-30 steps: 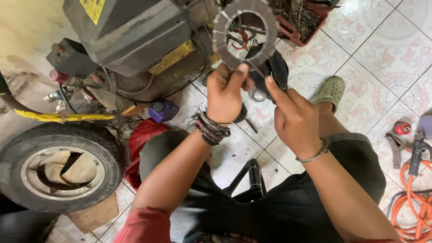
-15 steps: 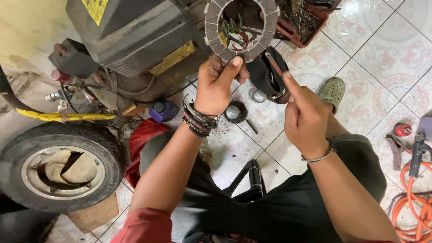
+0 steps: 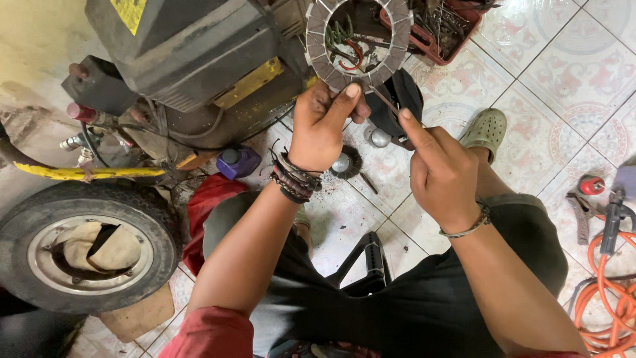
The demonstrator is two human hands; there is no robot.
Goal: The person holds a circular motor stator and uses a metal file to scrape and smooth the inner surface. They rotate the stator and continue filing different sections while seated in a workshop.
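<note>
My left hand (image 3: 324, 126) holds up a grey ring-shaped friction plate (image 3: 317, 46) by its lower edge, thumb pressed on the rim. My right hand (image 3: 440, 176) is just to the right and lower, index finger stretched toward the plate's lower right edge, pinching a thin dark tool (image 3: 384, 99) that touches the ring. Through the ring's hole I see tangled wires and parts. A black part (image 3: 397, 96) lies on the floor behind my right fingers.
A dark engine block (image 3: 192, 59) with a yellow strip stands at the upper left. A small wheel (image 3: 83, 245) lies at the left. A red tray (image 3: 444, 30) of parts, a green sandal (image 3: 487, 132), an orange hose (image 3: 606, 292), and a purple cap (image 3: 238, 162) sit around.
My left hand has raised the ring plate higher and away from me. My right hand has followed it up, its index finger now reaching the plate's edge.
</note>
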